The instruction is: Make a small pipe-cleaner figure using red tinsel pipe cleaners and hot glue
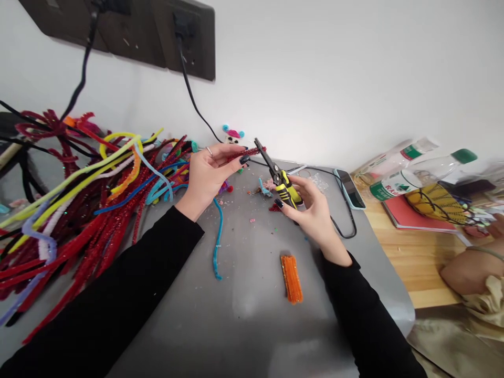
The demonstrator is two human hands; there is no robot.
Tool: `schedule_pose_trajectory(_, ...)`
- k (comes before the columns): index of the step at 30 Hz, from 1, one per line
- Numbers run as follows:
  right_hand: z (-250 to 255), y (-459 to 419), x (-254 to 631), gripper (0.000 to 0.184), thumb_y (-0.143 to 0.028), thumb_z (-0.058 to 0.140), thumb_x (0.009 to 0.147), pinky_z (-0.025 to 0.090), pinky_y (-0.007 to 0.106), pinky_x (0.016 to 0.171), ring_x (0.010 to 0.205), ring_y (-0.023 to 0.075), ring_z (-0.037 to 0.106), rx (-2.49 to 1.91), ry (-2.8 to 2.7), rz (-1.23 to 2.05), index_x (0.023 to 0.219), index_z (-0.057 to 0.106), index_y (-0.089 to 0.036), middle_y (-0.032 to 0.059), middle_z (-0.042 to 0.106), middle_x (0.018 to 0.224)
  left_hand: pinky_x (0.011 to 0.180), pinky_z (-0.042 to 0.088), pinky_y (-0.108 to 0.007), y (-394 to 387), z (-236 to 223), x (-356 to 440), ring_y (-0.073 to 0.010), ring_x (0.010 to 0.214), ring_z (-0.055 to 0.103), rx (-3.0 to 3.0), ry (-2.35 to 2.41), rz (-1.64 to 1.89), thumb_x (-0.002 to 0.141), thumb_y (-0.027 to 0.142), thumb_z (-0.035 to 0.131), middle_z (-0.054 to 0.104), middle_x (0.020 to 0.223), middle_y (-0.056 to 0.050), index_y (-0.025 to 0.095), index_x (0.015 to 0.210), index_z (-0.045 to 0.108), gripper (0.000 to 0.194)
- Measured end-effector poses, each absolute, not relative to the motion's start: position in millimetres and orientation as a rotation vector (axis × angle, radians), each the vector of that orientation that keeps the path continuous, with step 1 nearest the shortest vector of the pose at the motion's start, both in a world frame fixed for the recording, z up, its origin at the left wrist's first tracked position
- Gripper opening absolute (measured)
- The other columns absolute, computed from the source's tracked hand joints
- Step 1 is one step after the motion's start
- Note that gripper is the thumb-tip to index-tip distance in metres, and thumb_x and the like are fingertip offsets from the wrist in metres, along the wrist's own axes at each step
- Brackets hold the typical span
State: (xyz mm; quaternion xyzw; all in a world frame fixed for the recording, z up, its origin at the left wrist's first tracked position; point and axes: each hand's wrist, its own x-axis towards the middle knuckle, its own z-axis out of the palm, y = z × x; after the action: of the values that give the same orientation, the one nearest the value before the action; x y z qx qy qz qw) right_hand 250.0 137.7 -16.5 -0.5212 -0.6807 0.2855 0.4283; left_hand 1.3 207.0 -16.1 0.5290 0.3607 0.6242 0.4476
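Observation:
Between the thumb and fingers of my left hand [214,170] is a dark red glittery pipe cleaner [255,151], its free end pointing right. My right hand [313,212] grips yellow-and-black pliers [280,178] by the handles, with the dark jaws pointing up and to the left. Those jaws are at the pipe cleaner's right end; whether they pinch it I cannot tell. A bundle of short orange pipe cleaners [292,279] lies on the grey table below my right hand. Near my left wrist, a blue pipe cleaner [217,241] trails down the tabletop.
A large heap of coloured pipe cleaners [86,220] covers the left side. Small scraps and a black cable [350,233] lie around the middle and right. A phone [349,189] rests at the right edge. Bottles [441,165] and another person's arm [468,268] are farther right.

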Motion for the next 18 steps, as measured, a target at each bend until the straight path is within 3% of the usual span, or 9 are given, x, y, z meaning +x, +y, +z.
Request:
schedule_pose_trajectory(3,-16.3,136.8,249.8,0.054,-0.032,0.080,0.082,0.056,0.045,0.107,0.117,0.0261,0.072,-1.299,-1.688,0.714,0.133,0.064,-0.025,0.0090,0.074,0.132,0.083,0.067,-0.036,210.3,-14.7,-3.6,-0.0253,0.095,0.078,1.436,0.943,1.482,0.082,0.054,0.085,0.081,0.105,-0.010,0.019,0.104,0.076,0.042)
schedule_pose_trajectory(7,-16.0,136.3,249.1,0.055,-0.029,0.081,0.079,0.056,0.044,0.108,0.118,0.0263,0.072,-1.292,-1.662,0.688,0.131,0.066,-0.024,0.0082,0.075,0.129,0.073,0.062,-0.029,199.9,2.2,-18.4,-0.0202,0.086,0.076,1.710,1.202,1.441,0.094,0.040,0.068,0.078,0.106,-0.008,0.019,0.118,0.070,0.032)
schedule_pose_trajectory(9,-15.5,136.1,247.7,0.054,-0.029,0.080,0.078,0.057,0.043,0.107,0.116,0.0257,0.073,-1.276,-1.648,0.703,0.130,0.066,-0.024,0.0079,0.076,0.126,0.071,0.058,-0.029,178.9,12.8,-23.5,-0.0198,0.079,0.073,1.889,1.574,1.418,0.093,0.036,0.067,0.076,0.093,-0.005,0.020,0.112,0.068,0.025)
schedule_pose_trajectory(12,-15.4,136.7,245.1,0.052,-0.028,0.079,0.077,0.059,0.041,0.105,0.115,0.0251,0.074,-1.251,-1.637,0.729,0.128,0.066,-0.024,0.0076,0.077,0.125,0.069,0.053,-0.035,134.7,16.7,-20.8,-0.0251,0.068,0.068,2.077,2.040,0.806,0.095,0.045,0.062,0.066,0.067,-0.002,0.022,0.089,0.065,0.025)
schedule_pose_trajectory(14,-16.9,137.8,243.6,0.053,-0.029,0.079,0.076,0.059,0.042,0.104,0.114,0.0252,0.074,-1.235,-1.630,0.758,0.127,0.066,-0.023,0.0085,0.077,0.126,0.063,0.049,-0.035,109.9,8.6,-16.6,-0.0284,0.070,0.069,2.130,2.114,0.407,0.094,0.051,0.064,0.069,0.077,-0.007,0.021,0.086,0.064,0.030)
schedule_pose_trajectory(15,-18.2,138.4,243.1,0.054,-0.030,0.079,0.076,0.059,0.042,0.104,0.114,0.0254,0.074,-1.228,-1.626,0.774,0.127,0.066,-0.023,0.0094,0.076,0.128,0.061,0.047,-0.034,101.5,3.2,-16.0,-0.0288,0.074,0.070,2.156,2.108,0.313,0.094,0.045,0.062,0.071,0.087,-0.010,0.021,0.085,0.063,0.026)
schedule_pose_trajectory(18,-22.6,140.0,242.3,0.056,-0.034,0.080,0.074,0.059,0.043,0.104,0.113,0.0260,0.075,-1.216,-1.617,0.792,0.127,0.067,-0.022,0.0113,0.074,0.135,0.060,0.044,-0.032,89.5,-5.9,-26.1,-0.0259,0.077,0.069,2.245,2.001,0.353,0.095,0.026,0.050,0.069,0.090,-0.009,0.022,0.081,0.060,0.018)
